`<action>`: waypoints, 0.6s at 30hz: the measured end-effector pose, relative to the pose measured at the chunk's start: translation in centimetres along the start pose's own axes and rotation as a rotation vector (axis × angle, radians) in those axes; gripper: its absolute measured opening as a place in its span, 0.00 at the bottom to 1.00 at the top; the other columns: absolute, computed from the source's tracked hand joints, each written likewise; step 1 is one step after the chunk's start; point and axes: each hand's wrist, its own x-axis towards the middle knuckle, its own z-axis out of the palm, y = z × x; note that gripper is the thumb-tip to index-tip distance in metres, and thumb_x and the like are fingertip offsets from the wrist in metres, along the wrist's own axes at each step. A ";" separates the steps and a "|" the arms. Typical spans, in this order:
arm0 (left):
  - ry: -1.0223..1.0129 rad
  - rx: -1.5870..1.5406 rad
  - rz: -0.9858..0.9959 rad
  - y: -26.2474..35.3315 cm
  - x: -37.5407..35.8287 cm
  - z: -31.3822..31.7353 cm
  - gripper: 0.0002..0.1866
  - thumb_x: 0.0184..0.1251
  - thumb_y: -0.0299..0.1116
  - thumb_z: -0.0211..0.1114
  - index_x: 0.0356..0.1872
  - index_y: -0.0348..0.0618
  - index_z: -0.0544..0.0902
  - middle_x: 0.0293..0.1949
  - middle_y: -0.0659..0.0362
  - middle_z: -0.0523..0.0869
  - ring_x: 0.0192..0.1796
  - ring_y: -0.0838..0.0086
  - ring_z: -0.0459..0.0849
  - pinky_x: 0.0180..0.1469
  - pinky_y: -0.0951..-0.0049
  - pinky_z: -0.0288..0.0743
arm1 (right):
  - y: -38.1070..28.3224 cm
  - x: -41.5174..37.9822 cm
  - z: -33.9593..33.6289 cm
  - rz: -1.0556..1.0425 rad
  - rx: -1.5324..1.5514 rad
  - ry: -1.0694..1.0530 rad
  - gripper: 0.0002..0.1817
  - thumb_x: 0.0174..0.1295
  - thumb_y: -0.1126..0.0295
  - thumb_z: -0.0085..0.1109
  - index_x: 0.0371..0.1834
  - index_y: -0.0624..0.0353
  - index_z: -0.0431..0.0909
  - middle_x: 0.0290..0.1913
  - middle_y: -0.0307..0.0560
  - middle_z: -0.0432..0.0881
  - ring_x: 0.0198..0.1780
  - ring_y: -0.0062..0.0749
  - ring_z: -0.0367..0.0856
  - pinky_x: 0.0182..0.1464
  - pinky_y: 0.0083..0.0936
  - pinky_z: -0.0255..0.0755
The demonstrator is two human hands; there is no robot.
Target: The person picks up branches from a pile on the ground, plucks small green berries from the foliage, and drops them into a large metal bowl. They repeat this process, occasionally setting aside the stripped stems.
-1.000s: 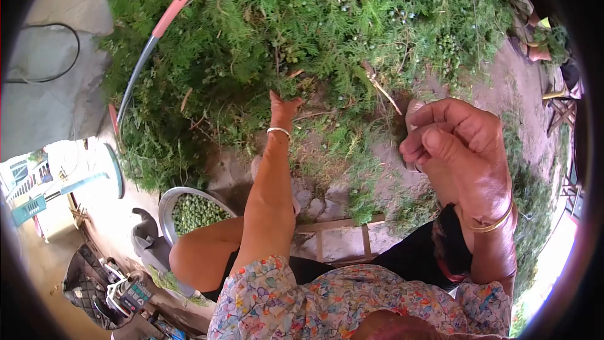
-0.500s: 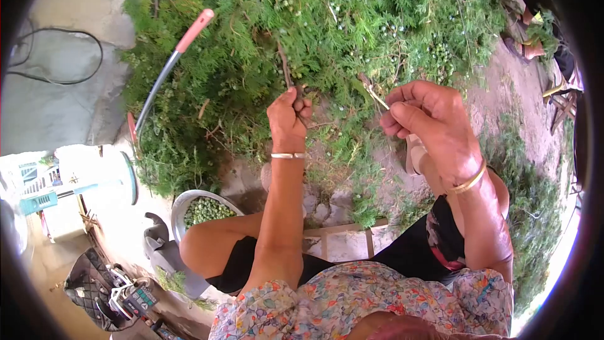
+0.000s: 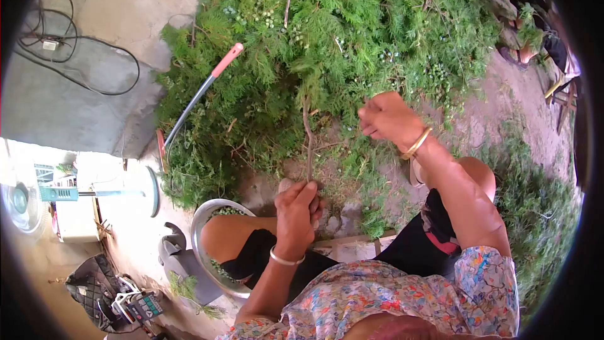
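My left hand, with a silver bangle at the wrist, is closed round the lower end of a brown conifer branch. The stem points away from me and carries green foliage at its far end. My right hand, with a gold-coloured bangle, is curled in front of the greenery, apart from the branch. A bit of something pale shows at its knuckles, but what the fingers hold is hidden. Beyond both hands rises a large heap of green conifer cuttings with small pale berries.
A metal basin of green berries stands by my left knee. Across the heap's left side lies a curved metal tool with pink ends. Cables lie on the grey slab. At far right another person's foot shows.
My left hand has drawn back toward me with the branch, bringing its stem out of the heap. My right hand has moved left, and the pale stick at its fingers is barely visible now.
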 end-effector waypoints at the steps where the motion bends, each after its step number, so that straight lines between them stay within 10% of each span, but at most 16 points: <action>1: -0.004 0.001 0.012 0.8 -1.6 0.2 0.11 0.65 0.30 0.55 0.26 0.34 0.75 0.15 0.65 0.67 0.17 0.82 0.66 0.17 0.81 0.57 | 0.1 0.1 0.5 -0.012 0.001 0.004 0.15 0.63 0.66 0.54 0.40 0.70 0.75 0.34 0.54 0.81 0.32 0.31 0.82 0.32 0.22 0.76; 7: -0.237 0.834 0.357 3.6 -9.4 -1.3 0.09 0.63 0.28 0.57 0.30 0.33 0.80 0.14 0.61 0.74 0.17 0.83 0.71 0.20 0.78 0.64 | 0.0 0.6 1.7 0.242 0.473 -0.186 0.52 0.57 0.46 0.58 0.69 0.69 0.35 0.58 0.84 0.59 0.42 0.62 0.79 0.39 0.49 0.78; 14: -0.434 0.838 0.832 2.1 -10.0 -1.9 0.03 0.59 0.23 0.59 0.31 0.34 0.80 0.16 0.61 0.76 0.17 0.79 0.74 0.21 0.77 0.66 | 1.4 1.0 3.8 0.418 0.279 -0.297 0.48 0.59 0.39 0.49 0.71 0.62 0.42 0.60 0.84 0.57 0.49 0.69 0.75 0.45 0.54 0.75; 18: -0.418 0.727 0.452 2.4 -9.4 -1.5 0.07 0.63 0.26 0.58 0.32 0.33 0.80 0.18 0.62 0.76 0.19 0.83 0.72 0.21 0.80 0.64 | 1.9 0.2 3.5 0.148 0.061 -0.425 0.51 0.54 0.34 0.52 0.65 0.71 0.51 0.50 0.78 0.71 0.44 0.55 0.80 0.42 0.42 0.76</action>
